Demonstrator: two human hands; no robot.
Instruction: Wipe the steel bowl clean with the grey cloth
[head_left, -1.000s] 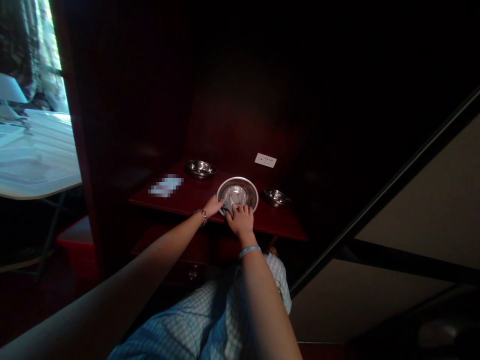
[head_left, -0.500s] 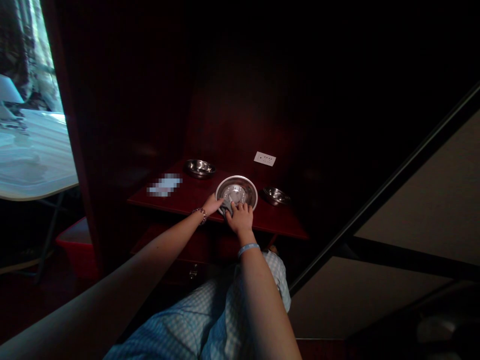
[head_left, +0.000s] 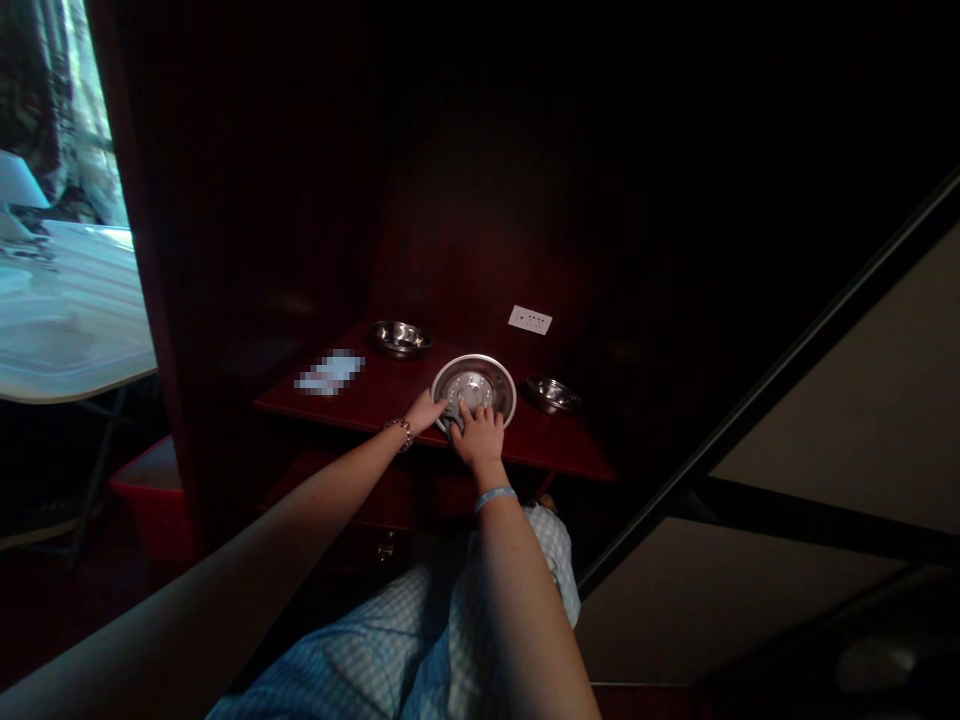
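Hands @ bowl, w/ cloth

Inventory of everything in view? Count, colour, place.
large bowl: 1, silver, shelf's front middle
cloth: 1, grey, large bowl's near rim
left small bowl: 1, silver, shelf's back
right small bowl: 1, silver, shelf's right
shelf: 1, red, centre
pixelated patch: 1, pale, shelf's left
socket plate: 1, white, behind shelf
knob: 1, silver, below shelf
table: 1, white, far left
possible lamp: 1, white, on table
curtain: 1, grey, upper left
bin: 1, red, lower left
panels: 2, beige, right
checked garment: 1, blue, bottom centre
bracelet: 1, pink, left wrist
wristband: 1, blue, right wrist
left hand: 1, large bowl's rim
right hand: 1, on cloth
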